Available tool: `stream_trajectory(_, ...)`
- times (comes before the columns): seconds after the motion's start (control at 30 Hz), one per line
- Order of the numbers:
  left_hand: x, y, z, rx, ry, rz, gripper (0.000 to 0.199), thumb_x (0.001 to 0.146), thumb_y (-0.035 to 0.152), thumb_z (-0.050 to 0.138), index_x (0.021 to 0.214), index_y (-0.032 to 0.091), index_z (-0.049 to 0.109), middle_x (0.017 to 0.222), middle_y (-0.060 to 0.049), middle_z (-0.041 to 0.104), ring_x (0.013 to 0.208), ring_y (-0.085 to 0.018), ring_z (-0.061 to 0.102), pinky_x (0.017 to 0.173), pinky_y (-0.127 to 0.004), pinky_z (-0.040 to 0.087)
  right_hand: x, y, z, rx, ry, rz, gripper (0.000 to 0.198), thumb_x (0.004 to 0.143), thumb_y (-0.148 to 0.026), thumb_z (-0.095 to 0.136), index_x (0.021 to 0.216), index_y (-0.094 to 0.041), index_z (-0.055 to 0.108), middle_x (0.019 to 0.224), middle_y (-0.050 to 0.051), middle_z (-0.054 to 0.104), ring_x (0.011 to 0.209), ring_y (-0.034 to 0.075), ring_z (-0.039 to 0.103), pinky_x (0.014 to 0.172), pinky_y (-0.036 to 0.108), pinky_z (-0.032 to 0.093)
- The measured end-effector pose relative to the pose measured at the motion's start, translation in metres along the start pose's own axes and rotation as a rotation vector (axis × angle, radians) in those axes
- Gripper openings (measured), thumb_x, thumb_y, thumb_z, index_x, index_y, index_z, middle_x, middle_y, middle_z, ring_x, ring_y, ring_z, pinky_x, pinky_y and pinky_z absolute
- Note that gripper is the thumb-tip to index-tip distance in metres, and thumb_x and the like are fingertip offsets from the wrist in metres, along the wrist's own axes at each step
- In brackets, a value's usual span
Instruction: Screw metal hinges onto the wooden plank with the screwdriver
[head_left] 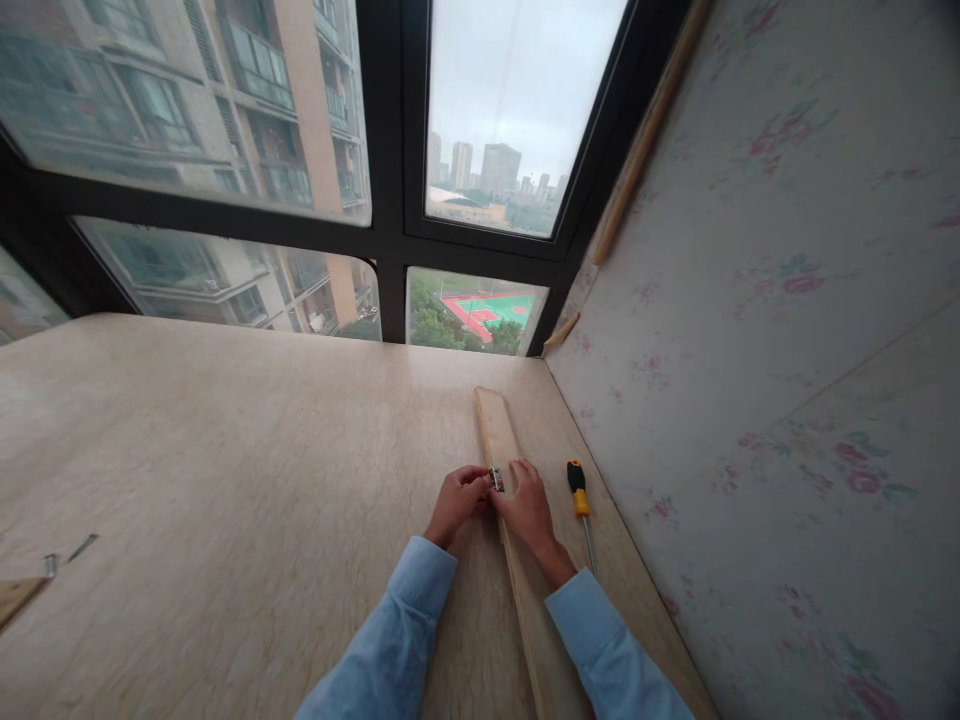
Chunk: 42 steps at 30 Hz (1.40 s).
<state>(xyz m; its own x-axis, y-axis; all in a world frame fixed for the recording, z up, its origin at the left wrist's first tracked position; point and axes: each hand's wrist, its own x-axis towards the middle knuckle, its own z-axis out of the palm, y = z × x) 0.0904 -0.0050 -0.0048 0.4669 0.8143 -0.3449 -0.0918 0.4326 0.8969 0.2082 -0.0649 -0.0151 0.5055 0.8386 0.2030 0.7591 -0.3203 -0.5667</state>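
A long, narrow wooden board [493,415] lies flat on the stone-patterned sill, running away from me. On its left edge sits a small metal hinge [496,479]. From the left, my left hand [459,502] pinches the hinge between closed fingers; the thumb and fingertips partly hide it. My right hand [530,508] spans the board beside the hinge, its thumb near the left edge and its fingers at the right edge. A yellow and black screwdriver [577,489] rests to the right of that hand, the lower end of its shaft hidden by my sleeve.
A wall with floral paper [750,400] borders the sill [262,500] on the right. Dark-framed windows [390,180] stand at the back. Far left lie small metal pieces [51,565], a thin pointed one [83,547], and the corner of another wooden piece [16,598].
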Motion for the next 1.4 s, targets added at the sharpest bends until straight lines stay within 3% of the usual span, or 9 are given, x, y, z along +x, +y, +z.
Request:
stream_trajectory(0.3,-0.001,-0.007,0.004,0.137,-0.021,0.053,0.027,0.071,0.008,0.061,0.095,0.014,0.068,0.087,-0.005,0.069,0.071,-0.014,0.064,0.059,-0.022,0.053,-0.006,0.004,-0.002,-0.012,0.033,-0.019,0.052,0.078,-0.028,0.062,0.126,-0.010,0.057,0.139,0.022,0.053,0.133,0.033,0.048,0.109,0.047,0.039)
stream_trajectory(0.6,0.012,-0.014,0.003,0.393,-0.054,0.140,0.024,0.071,0.010,0.057,0.093,0.016,0.064,0.089,-0.004,0.068,0.066,-0.011,0.061,0.051,-0.017,0.047,-0.008,0.011,-0.008,-0.007,0.044,-0.004,0.056,0.075,-0.029,0.066,0.127,-0.010,0.057,0.140,0.023,0.052,0.133,0.033,0.047,0.110,0.046,0.039)
stream_trajectory(0.9,0.011,-0.009,0.004,0.405,-0.058,0.104,0.018,0.072,0.014,0.059,0.089,0.016,0.061,0.089,-0.004,0.067,0.063,-0.011,0.060,0.048,-0.017,0.046,-0.008,0.019,-0.003,0.000,0.097,-0.056,0.055,0.073,-0.030,0.067,0.124,-0.010,0.059,0.135,0.022,0.056,0.129,0.033,0.051,0.106,0.047,0.042)
stream_trajectory(1.4,0.009,-0.007,0.003,0.314,-0.081,0.078,0.018,0.070,0.009,0.056,0.086,0.015,0.060,0.082,-0.004,0.065,0.063,-0.013,0.061,0.054,-0.022,0.051,-0.010,0.016,0.002,-0.095,0.040,-0.037,0.054,0.075,-0.025,0.068,0.126,-0.012,0.059,0.138,0.023,0.054,0.130,0.035,0.050,0.106,0.048,0.041)
